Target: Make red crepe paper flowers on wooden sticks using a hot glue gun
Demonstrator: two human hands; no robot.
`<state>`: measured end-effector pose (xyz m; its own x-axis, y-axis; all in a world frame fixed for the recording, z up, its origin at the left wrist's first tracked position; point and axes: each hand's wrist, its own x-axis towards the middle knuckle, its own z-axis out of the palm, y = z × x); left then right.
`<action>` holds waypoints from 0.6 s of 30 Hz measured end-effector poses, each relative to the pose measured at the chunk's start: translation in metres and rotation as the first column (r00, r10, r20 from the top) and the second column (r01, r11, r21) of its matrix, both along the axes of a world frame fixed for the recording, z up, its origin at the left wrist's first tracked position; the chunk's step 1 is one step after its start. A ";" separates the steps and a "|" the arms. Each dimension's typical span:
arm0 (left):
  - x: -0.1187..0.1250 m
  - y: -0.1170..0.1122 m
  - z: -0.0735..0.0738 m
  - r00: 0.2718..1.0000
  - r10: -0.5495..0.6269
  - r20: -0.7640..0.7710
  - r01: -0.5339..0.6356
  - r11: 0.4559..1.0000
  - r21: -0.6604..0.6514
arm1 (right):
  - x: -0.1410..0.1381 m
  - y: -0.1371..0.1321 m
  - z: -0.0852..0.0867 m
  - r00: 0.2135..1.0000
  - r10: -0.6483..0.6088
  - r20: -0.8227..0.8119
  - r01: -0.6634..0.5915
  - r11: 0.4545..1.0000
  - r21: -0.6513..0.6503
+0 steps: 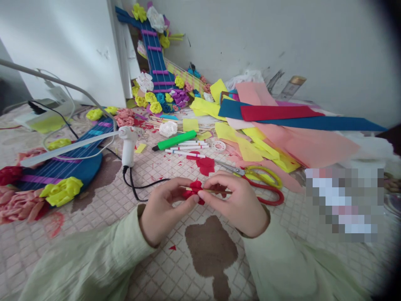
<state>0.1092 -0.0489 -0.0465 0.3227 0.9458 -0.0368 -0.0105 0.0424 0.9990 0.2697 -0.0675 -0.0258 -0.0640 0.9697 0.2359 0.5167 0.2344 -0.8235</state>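
Both hands meet over the table around a small red paper flower point(196, 187). My left hand point(167, 207) pinches the flower's left side between thumb and fingers. From the right, my right hand point(234, 200) pinches the flower's edge and a thin wooden stick point(222, 192) that runs through or along it. Part of the flower and stick is hidden by the fingers. Cut red paper petals point(206, 166) lie just beyond the hands. Scissors with yellow and red handles point(265, 177) rest open right behind my right hand.
A white hot glue gun point(128, 146) stands at left, its black cord point(131, 190) trailing toward my left hand. Behind lie a green marker point(176, 141), thin pens point(188, 148) and crepe paper strips point(300, 119). Blue paper guitars with flowers point(72, 154) sit left and at the wall.
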 end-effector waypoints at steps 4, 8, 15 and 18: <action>-0.002 -0.001 -0.001 1.000 -0.003 -0.015 0.004 0.998 0.058 | 0.000 0.000 0.001 1.000 0.000 -0.017 0.000 1.000 -0.021; -0.003 0.000 -0.001 0.999 -0.029 0.017 0.028 0.998 0.050 | 0.000 0.000 0.001 1.000 0.011 -0.012 -0.012 1.000 -0.026; -0.003 0.001 0.002 0.990 -0.092 0.105 0.093 0.996 0.000 | 0.000 0.000 0.003 0.998 0.057 -0.022 -0.057 0.998 -0.029; -0.004 0.000 0.002 0.987 -0.112 0.114 0.111 0.994 0.012 | 0.000 0.000 0.005 0.997 0.066 -0.028 -0.067 0.997 -0.027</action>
<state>0.1049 -0.0485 -0.0445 0.4280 0.9037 0.0121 -0.1205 0.0438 0.9918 0.2694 -0.0676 -0.0211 -0.1224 0.9698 0.2110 0.4782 0.2440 -0.8437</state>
